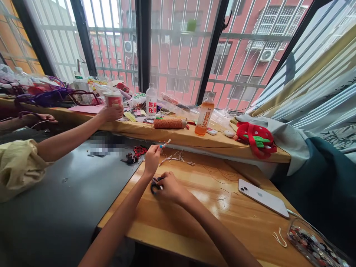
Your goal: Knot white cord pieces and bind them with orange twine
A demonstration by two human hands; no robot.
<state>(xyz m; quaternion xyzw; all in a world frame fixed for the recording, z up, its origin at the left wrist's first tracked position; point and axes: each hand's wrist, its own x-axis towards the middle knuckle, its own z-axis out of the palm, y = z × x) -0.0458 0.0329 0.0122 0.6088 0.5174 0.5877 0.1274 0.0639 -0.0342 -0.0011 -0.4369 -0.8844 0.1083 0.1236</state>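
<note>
My left hand point(152, 158) is raised over the wooden table point(194, 222) and pinches a short piece of cord point(165, 144) between its fingertips. My right hand point(169, 187) rests on the table just below it, closed round a small black tool that looks like scissors point(154, 186). A bundle of cord scraps point(175, 157) lies just beyond both hands. Small dark beads and a red ornament point(136, 153) lie to the left of my left hand.
Another person's arm point(69, 139) reaches from the left and holds a red cup point(112, 100) on the sill. On the sill stand a water bottle point(151, 103), an orange drink bottle point(205, 115), a thread spool point(169, 123) and a strawberry pouch point(254, 137). A white phone point(263, 197) and a bead container point(314, 243) lie at the right.
</note>
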